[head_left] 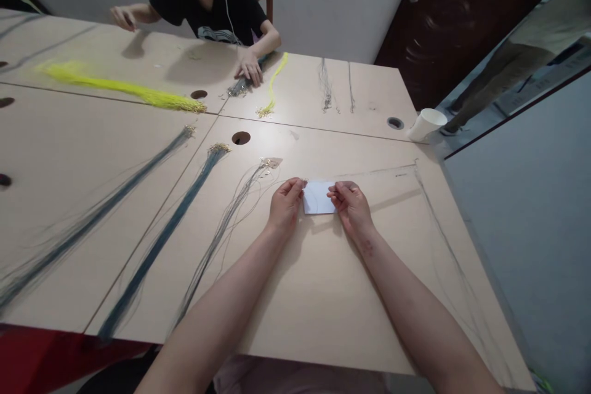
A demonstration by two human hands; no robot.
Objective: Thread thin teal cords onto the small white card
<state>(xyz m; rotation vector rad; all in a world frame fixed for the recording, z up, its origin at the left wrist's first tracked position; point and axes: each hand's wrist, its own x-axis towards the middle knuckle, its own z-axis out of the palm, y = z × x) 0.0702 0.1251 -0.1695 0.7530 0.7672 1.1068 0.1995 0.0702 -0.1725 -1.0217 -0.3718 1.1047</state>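
Note:
Between my hands is a small white card (317, 198); I cannot tell whether it rests on the table or is held. My left hand (287, 202) is closed in a pinch at the card's left edge, with a tiny glint at its fingertips, too small to name. Over the card's right side, my right hand (351, 203) also pinches, and what is in its fingers is hidden. Left of my hands lies a loose bundle of grey fishing line (229, 212), its small metal hooks (268, 163) on a scrap at the far end.
Two blue-grey line bundles (173, 225) (115, 200) with hooks lie further left. Across the table are a bright yellow bundle (133, 91) and a seated person (217, 6), one hand on a dark bundle. A white cup (427, 124) stands at the right edge, near a cable hole (396, 124).

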